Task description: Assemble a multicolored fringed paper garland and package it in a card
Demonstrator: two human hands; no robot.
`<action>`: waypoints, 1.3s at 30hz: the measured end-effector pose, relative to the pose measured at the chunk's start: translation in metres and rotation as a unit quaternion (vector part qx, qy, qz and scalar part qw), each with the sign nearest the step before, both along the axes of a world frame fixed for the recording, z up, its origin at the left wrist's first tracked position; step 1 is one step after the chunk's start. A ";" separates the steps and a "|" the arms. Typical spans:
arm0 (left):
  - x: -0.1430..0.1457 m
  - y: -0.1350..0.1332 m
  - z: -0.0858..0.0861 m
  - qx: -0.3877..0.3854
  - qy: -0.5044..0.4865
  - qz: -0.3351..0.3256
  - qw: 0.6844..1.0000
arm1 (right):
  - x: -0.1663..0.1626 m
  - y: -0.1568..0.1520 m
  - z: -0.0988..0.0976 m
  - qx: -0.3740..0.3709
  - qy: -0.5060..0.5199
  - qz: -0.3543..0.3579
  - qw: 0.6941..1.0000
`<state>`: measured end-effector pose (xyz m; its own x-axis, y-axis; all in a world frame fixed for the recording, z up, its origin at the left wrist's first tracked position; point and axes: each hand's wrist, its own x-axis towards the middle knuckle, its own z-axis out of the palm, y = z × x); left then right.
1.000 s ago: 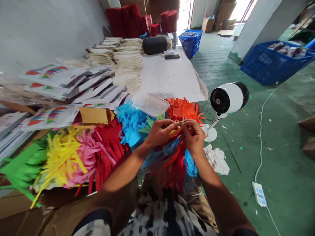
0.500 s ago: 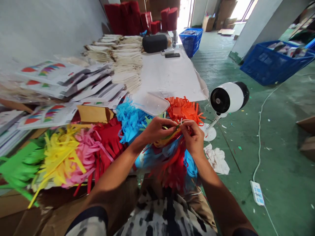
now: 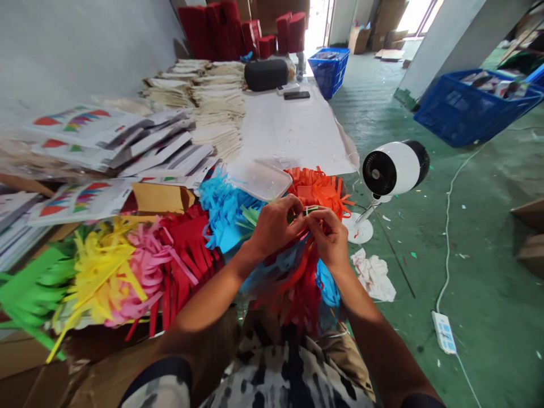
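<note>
My left hand (image 3: 277, 224) and my right hand (image 3: 328, 233) meet at mid-frame, fingers pinched together. Between the fingertips is a green paper strip (image 3: 313, 208), with a small bit of white string (image 3: 306, 210) by it. Fingers hide how the two are joined. Below my hands hang red fringed paper (image 3: 304, 286) and blue fringed paper (image 3: 328, 283), partly blurred. Just behind lie orange fringed paper (image 3: 317, 187), a blue fringed pile (image 3: 227, 207) and a clear plastic tray (image 3: 267, 180).
To the left lie red (image 3: 187, 243), pink (image 3: 148, 255), yellow (image 3: 104, 260) and green fringed paper (image 3: 36, 272). Printed packets (image 3: 85, 198) and cream bundles (image 3: 219, 107) stack behind. A white fan (image 3: 397, 168) stands at right, near a power strip (image 3: 444, 333) and blue crates (image 3: 471, 110).
My left hand has turned inward and its fingers have curled closer. A green strip end now sticks out by my right fingertips; the yellow paper between the hands is mostly covered.
</note>
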<state>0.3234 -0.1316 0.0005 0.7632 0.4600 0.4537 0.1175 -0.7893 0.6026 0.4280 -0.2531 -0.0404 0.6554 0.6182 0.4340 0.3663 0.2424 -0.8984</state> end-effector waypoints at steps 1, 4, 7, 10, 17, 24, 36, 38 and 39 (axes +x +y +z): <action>0.000 -0.001 -0.001 0.012 0.001 0.001 1.000 | 0.000 0.000 -0.001 0.000 0.002 -0.003 1.000; -0.001 -0.004 -0.003 0.029 0.004 0.009 1.000 | 0.000 0.000 -0.003 -0.006 0.005 -0.018 1.000; 0.000 -0.006 -0.005 0.024 -0.006 0.034 0.999 | 0.000 0.000 -0.005 -0.010 0.003 -0.030 1.000; 0.001 -0.007 -0.004 -0.064 -0.039 0.037 0.996 | 0.000 0.000 -0.006 -0.005 -0.004 -0.033 0.999; 0.000 0.002 0.004 -0.530 -0.114 -0.076 0.837 | 0.000 0.000 -0.004 -0.010 -0.006 -0.029 1.000; 0.005 0.007 0.000 -0.505 -0.148 -0.081 0.847 | 0.002 0.001 -0.003 -0.007 0.028 0.002 1.000; 0.004 0.003 0.005 -0.305 -0.115 -0.086 0.942 | 0.007 0.002 -0.004 -0.025 0.082 0.021 0.996; 0.002 0.001 0.004 -0.256 -0.100 -0.092 0.957 | 0.007 0.002 -0.004 -0.022 0.082 0.011 0.996; 0.002 0.001 0.004 -0.247 -0.095 -0.095 0.960 | 0.006 0.002 -0.003 -0.021 0.079 0.008 0.997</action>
<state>0.3251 -0.1307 0.0042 0.7795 0.5162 0.3550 -0.1485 -0.3983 0.9052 0.4341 -0.2515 -0.0437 0.7035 0.6446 0.2992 0.2151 0.2082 -0.9541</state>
